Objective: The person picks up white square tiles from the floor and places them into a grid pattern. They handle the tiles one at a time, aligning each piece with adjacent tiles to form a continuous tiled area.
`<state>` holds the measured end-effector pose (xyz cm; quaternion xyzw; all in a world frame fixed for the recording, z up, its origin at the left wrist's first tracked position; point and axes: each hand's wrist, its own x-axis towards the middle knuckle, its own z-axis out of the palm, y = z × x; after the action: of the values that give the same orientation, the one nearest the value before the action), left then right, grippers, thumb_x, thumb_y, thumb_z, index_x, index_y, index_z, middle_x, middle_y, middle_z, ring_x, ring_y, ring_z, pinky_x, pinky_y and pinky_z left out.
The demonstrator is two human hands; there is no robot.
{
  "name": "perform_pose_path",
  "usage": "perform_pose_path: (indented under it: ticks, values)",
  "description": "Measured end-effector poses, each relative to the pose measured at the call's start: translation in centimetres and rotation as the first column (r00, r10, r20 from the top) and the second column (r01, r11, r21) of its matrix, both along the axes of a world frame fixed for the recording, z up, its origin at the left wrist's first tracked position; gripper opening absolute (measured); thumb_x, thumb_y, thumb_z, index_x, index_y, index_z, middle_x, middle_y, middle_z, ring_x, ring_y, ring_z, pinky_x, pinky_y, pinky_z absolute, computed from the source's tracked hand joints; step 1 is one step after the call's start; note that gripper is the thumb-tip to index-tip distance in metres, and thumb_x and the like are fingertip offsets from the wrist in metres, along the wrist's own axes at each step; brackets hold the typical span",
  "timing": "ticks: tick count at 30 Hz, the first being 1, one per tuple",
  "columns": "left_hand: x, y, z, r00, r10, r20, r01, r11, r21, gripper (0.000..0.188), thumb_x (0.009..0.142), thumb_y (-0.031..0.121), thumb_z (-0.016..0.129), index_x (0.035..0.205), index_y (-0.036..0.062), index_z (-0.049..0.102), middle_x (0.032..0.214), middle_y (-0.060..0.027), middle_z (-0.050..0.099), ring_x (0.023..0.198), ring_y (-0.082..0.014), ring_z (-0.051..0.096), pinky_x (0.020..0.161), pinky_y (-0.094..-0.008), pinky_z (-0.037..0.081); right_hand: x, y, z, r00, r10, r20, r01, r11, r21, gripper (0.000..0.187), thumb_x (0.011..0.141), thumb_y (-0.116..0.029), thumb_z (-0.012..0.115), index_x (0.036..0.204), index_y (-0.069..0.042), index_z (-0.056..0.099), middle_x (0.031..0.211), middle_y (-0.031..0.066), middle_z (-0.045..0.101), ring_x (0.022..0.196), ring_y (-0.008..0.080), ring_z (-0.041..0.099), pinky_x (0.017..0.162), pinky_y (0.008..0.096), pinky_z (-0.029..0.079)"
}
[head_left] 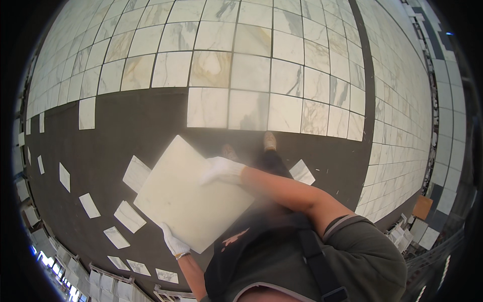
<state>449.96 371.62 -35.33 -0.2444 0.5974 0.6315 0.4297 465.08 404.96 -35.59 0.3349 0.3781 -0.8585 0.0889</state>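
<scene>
A large square slab tile (186, 199), plain cream on its upper face, is held tilted in front of my body. My left hand (174, 242), in a white glove, grips its lower left edge, with some fingers hidden beneath. Across the slab, my right hand (224, 170), also gloved, holds the upper right edge with its fingers over the pale face. Just past the slab's left corner, a marble tile (135, 173) lies on the dark floor, partly covered by the slab. Another white tile (303, 172) rests to the right of my legs.
Rows of veined marble tiles (211, 68) cover the floor ahead, ending near my feet (270, 141). More tiles (130, 216) lie scattered on the dark floor (136, 113) at the left. A second tile field (397, 110) runs along the right. Racks with slabs (108, 287) stand at lower left.
</scene>
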Motion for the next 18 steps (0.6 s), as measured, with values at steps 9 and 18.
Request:
perform_pose_path:
  ticks: [9, 18]
  values:
    - [0.9, 1.4, -0.4, 1.0, -0.011, -0.001, 0.011, 0.999, 0.05, 0.065, 0.106, 0.05, 0.048, 0.147, -0.0016, 0.045, 0.145, -0.0163, 0.055, 0.127, -0.0333, 0.056, 0.108, -0.0465, 0.045, 1.4, 1.3, 1.0, 0.998, -0.028, 0.054, 0.027, 0.999, 0.021, 0.053, 0.076, -0.011, 0.083, 0.124, 0.002, 0.064, 0.111, 0.0078, 0.072, 0.1, 0.0168, 0.068, 0.09, 0.0328, 0.054]
    - [1.0, 2.9, 0.2, 0.998, -0.061, -0.029, 0.062, 0.997, 0.051, 0.067, 0.105, 0.051, 0.05, 0.147, -0.002, 0.045, 0.145, -0.0166, 0.055, 0.127, -0.0334, 0.055, 0.108, -0.0471, 0.045, 3.3, 1.8, 1.5, 0.993, -0.107, 0.041, 0.107, 0.994, -0.011, 0.055, 0.075, -0.007, 0.083, 0.126, 0.002, 0.064, 0.113, 0.0078, 0.072, 0.1, 0.0162, 0.069, 0.089, 0.0328, 0.055]
